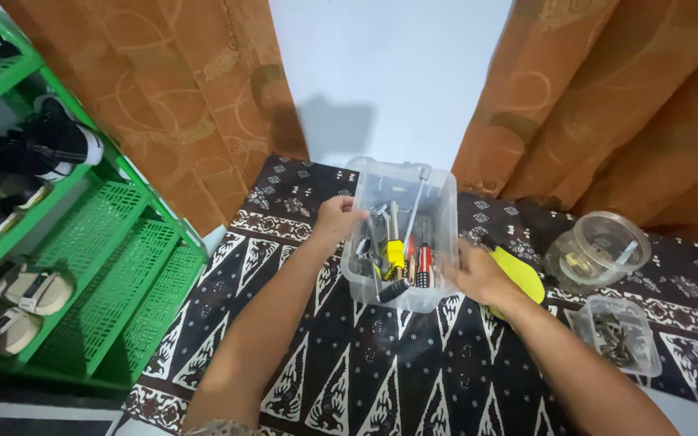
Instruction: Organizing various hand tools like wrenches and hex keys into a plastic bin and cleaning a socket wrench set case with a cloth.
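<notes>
Looking down from the head camera, I am seeing both hands gripping a clear plastic bin (441,211) that is sitting on a black-and-white patterned cloth (365,379), close to the pale wall between two orange curtains (171,89). My left hand (335,218) is curling its fingers over the bin's left rim, closed on the edge. My right hand (472,273) is pressing against the bin's right near corner with the fingers wrapped around the wall; how tightly they are closing I cannot tell, since the fingertips are hidden behind the plastic. Inside the bin, a yellow-handled screwdriver (396,257) and a red-handled screwdriver (423,265) are lying side by side among grey metal tools (375,234), handles pointing toward me. A yellow flat thing (520,274) is lying on the cloth just beside my right hand, partly covered by the wrist. Further right, a round clear tub (599,249) is resting tilted, and a small square clear container (620,335) holding dark metal bits is sitting nearer to me. A green shelf rack (98,266) carrying shoes (50,145) is standing to the left.
</notes>
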